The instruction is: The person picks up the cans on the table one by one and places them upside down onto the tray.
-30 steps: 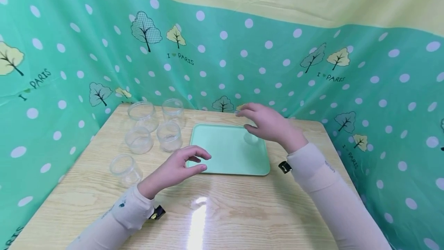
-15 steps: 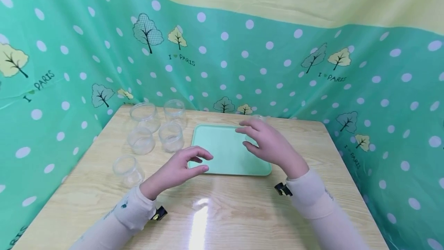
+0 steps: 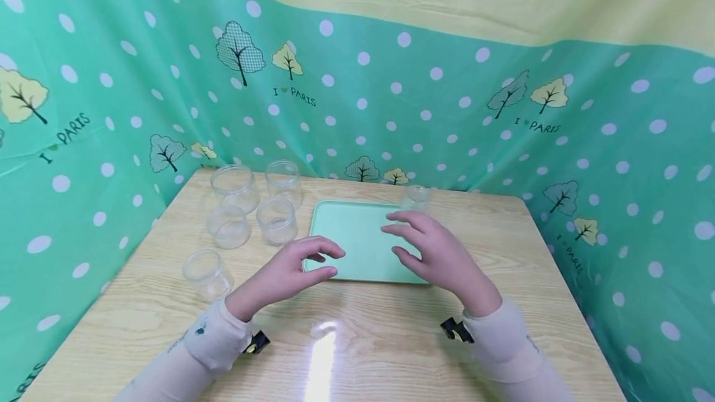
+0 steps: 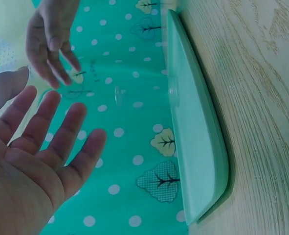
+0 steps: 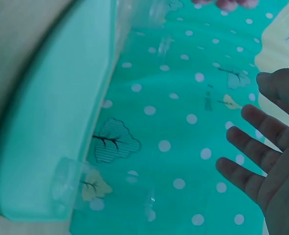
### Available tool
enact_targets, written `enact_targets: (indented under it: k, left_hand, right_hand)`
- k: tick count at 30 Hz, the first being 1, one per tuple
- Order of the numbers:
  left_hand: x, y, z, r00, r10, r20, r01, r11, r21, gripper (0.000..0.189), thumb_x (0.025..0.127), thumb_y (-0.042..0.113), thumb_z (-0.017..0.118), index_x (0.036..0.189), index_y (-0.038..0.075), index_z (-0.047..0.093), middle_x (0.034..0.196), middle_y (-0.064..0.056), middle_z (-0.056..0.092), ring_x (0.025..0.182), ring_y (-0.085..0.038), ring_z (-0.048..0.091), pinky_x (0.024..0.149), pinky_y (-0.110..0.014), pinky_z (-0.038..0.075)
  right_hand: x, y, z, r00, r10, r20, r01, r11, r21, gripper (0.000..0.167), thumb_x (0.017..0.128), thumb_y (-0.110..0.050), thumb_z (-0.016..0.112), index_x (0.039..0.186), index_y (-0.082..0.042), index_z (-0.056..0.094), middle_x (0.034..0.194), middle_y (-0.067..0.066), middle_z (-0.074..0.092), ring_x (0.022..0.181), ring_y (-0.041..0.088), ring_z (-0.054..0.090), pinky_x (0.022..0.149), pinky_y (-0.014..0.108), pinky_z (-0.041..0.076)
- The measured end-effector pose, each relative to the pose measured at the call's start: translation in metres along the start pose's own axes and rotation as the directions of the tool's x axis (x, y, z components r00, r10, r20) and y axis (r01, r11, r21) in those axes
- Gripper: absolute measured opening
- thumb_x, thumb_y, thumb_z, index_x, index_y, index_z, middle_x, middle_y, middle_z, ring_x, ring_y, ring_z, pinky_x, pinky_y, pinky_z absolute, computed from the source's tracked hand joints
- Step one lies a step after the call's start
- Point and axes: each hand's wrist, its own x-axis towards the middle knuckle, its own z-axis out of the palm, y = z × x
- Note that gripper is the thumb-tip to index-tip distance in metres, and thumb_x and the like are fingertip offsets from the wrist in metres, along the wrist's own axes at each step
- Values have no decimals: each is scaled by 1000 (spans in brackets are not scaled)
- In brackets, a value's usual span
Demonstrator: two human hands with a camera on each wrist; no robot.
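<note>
A pale green tray lies on the wooden table. At its far right corner stands a clear glass cup, its lower part hidden behind my right hand in the head view. That hand hovers over the tray's right side, fingers spread and loosely bent, holding nothing. My left hand hovers at the tray's near left corner, palm facing inward, with relaxed fingers and nothing in them. In the right wrist view the glass cup shows see-through against the tray, apart from the fingers.
Left of the tray stand several clear glass containers: a wide one and a taller one at the back, two before them, another jar near my left forearm. A dotted green curtain borders the table.
My right hand has drawn back toward me from the tray's far right corner, bringing the glass cup's upper part into view. The left hand has stayed almost still.
</note>
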Motion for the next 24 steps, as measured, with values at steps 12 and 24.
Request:
enact_targets:
  k: [12,24]
  left_hand:
    - [-1,5,0,1000,24,9,-24,999,29,24,98,26,72,121,26,69,120,11,69,116,-13,64,95,-46,57]
    - [-1,3,2,1000,22,23,-23,999,36,25,97,27,73,122,29,68,119,12,69,116,-15,65,95,-45,57]
  right_hand:
    - [-17,-9,18,998,-24,-64,27,998,50,39,91,-14,75,129,-15,68,142,10,58,133,27,54,106,42,50]
    - [-18,-18,17,997,-23,-68,29,996,85,40,92,-16,75,131,-17,67,145,10,56,137,27,51,111,41,46]
